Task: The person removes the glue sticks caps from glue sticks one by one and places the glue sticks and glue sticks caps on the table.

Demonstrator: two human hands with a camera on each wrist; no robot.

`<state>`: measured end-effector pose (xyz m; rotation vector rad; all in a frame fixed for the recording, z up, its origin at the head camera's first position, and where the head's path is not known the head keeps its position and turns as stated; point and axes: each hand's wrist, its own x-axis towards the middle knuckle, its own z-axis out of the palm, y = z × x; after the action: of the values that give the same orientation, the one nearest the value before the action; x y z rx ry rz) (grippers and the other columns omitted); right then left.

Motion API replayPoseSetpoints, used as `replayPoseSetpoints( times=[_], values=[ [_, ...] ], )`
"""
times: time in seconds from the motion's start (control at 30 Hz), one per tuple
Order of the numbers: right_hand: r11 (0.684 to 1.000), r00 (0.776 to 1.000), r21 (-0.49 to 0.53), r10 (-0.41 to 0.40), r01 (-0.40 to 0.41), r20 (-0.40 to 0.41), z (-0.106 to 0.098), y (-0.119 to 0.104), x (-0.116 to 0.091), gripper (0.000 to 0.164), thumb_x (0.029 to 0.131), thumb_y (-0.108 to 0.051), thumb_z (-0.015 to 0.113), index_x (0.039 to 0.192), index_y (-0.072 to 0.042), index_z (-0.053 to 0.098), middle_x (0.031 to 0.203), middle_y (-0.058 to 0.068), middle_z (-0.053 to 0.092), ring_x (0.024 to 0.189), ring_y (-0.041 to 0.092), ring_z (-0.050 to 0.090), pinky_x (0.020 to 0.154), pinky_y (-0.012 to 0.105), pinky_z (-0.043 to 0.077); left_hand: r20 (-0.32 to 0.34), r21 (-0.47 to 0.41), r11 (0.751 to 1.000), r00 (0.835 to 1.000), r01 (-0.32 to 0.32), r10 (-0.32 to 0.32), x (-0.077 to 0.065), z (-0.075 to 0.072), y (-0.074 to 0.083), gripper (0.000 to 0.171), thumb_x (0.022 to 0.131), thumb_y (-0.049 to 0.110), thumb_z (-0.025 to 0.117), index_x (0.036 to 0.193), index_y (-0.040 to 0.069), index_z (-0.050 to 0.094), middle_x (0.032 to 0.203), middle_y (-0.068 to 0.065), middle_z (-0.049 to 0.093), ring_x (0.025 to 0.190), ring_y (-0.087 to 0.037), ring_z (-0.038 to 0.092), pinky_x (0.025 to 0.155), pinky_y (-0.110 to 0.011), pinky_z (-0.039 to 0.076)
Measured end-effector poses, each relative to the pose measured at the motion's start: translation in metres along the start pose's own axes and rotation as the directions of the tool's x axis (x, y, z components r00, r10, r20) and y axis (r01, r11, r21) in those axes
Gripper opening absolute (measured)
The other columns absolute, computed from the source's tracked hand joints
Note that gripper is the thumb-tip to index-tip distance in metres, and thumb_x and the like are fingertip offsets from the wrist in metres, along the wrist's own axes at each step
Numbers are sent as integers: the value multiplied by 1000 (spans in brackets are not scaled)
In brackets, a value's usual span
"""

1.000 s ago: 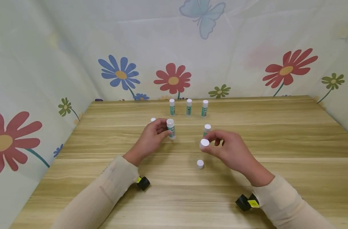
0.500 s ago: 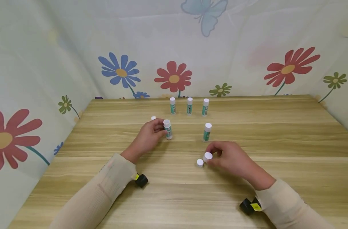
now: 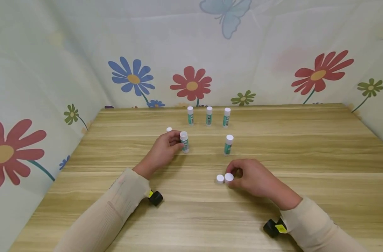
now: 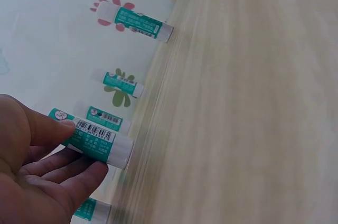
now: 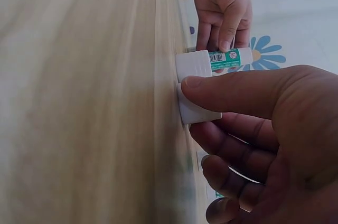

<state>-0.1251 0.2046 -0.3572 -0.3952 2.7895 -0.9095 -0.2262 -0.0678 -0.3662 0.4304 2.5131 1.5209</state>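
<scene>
My left hand [image 3: 162, 149] holds an uncapped glue stick [image 3: 184, 142] upright between thumb and fingers, its white open top facing up. In the left wrist view its green label [image 4: 91, 138] with a barcode shows past the thumb. My right hand [image 3: 253, 177] pinches a white cap [image 3: 229, 177] between thumb and fingers, down at the table. Directly left of it sits a second white cap [image 3: 220, 179], right beside the held one; the right wrist view has this other cap [image 5: 192, 65] just beyond my thumb.
Three capped glue sticks stand in a row at the back, the middle one [image 3: 208, 116] among them. Another capped glue stick [image 3: 228, 145] stands nearer, beyond my right hand. A white top [image 3: 169, 129] peeks out behind my left hand. A flowered cloth [image 3: 257, 52] hangs behind the wooden table [image 3: 191, 217].
My right hand has moved toward me and down with the cap, bringing it beside the other cap. My left hand has shifted slightly left with the glue stick.
</scene>
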Motion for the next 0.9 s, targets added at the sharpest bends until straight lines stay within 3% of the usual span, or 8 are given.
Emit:
replayPoseSetpoints(
  times=[0.27, 0.63, 0.9],
  values=[
    [1000, 1000, -5, -18, 18, -19, -2, 0, 1, 18, 76, -16, 80, 88, -20, 67, 77, -6, 60, 69, 12, 49, 61, 25, 41, -12, 5, 1000, 1000, 9, -9, 4, 0, 0, 33, 93, 5, 62, 125, 4, 54, 125, -13, 60, 119, -26, 59, 104, -39, 47],
    [1000, 1000, -7, -21, 21, -6, 2, 0, -1, 17, 77, -16, 80, 88, -20, 68, 77, -7, 61, 69, 11, 50, 62, 24, 42, 7, -30, 999, 999, -33, 33, 1, 2, 0, 51, 91, 3, 64, 138, 8, 45, 132, -12, 55, 126, -24, 55, 107, -39, 44],
    [1000, 1000, -11, -28, 28, 5, 1, 0, -2, 17, 77, -17, 80, 89, -20, 68, 78, -7, 61, 71, 10, 50, 63, 25, 42, -35, 41, 996, 996, -80, 81, -2, 2, 12, 54, 91, 13, 68, 140, 17, 45, 141, -7, 53, 134, -19, 49, 111, -36, 40]
  ],
)
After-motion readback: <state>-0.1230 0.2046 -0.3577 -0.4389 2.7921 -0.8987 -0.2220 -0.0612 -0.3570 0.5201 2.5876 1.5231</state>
